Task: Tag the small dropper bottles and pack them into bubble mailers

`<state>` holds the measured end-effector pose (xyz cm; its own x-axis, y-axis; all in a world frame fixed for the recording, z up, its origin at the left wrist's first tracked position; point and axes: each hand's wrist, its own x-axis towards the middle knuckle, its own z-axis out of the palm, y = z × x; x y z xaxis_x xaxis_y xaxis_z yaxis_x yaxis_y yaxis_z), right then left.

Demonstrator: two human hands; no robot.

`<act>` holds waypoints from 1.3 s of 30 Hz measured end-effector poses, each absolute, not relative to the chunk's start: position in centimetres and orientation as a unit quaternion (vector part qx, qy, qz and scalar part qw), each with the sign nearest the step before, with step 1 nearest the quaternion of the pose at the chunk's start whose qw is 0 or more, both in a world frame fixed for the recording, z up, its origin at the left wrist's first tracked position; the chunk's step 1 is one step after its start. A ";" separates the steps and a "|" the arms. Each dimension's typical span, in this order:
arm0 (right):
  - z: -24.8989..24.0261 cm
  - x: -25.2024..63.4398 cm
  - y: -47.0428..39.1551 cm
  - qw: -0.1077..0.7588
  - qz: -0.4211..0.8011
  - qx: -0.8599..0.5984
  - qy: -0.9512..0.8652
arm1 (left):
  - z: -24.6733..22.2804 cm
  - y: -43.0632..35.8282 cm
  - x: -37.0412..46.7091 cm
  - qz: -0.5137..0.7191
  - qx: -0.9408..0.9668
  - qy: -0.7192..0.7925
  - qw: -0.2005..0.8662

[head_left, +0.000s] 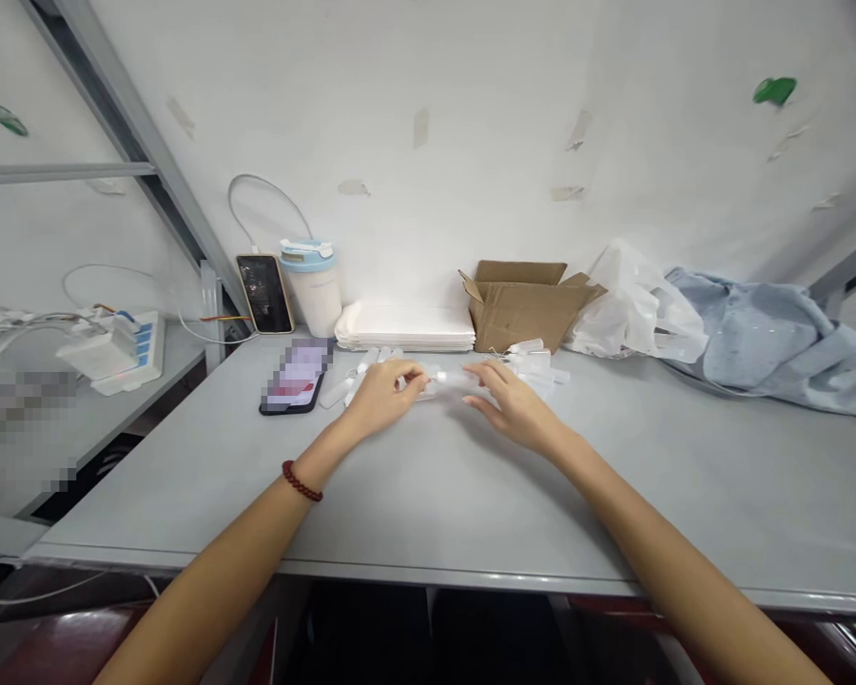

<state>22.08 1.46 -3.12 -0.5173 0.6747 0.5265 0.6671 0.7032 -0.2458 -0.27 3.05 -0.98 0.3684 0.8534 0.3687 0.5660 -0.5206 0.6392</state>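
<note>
My left hand [392, 390], with a dark red beaded bracelet on its wrist, is closed in a pinch between thumb and index finger. From its fingertips a small white cap-like piece [439, 378] sticks out to the right. My right hand [506, 400] is just right of that piece, fingers and thumb apart, with nothing visible in it. Behind and beside the left hand lie several small clear plastic tubes or bottles [337, 392]. More small white and translucent pieces [532, 362] are heaped beyond the right hand; the hands partly cover both groups.
Behind the hands stand a stack of white trays or boxes [406, 328] and an open cardboard box [517, 319]. At left are a phone [301, 376], a charging phone [265, 293] and a cup [318, 290]. A plastic bag [634, 304] and blue cloth [770, 333] lie right.
</note>
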 end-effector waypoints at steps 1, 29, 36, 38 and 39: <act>-2.9 22.6 1.7 0.304 0.002 -0.406 -0.862 | -0.8 3.3 -0.6 0.357 0.789 0.460 0.195; -2.9 24.3 3.2 0.093 -0.059 -0.608 -0.786 | -2.7 3.0 0.1 0.349 0.799 0.487 0.046; -3.1 24.3 3.4 0.122 0.007 -0.619 -0.776 | -3.0 3.0 0.2 0.340 0.803 0.486 0.052; -3.4 24.2 3.5 0.137 0.026 -0.628 -0.765 | -3.1 3.0 0.2 0.340 0.804 0.484 0.056; -3.6 24.1 3.6 0.140 0.029 -0.634 -0.760 | -3.1 2.9 0.3 0.341 0.806 0.481 0.059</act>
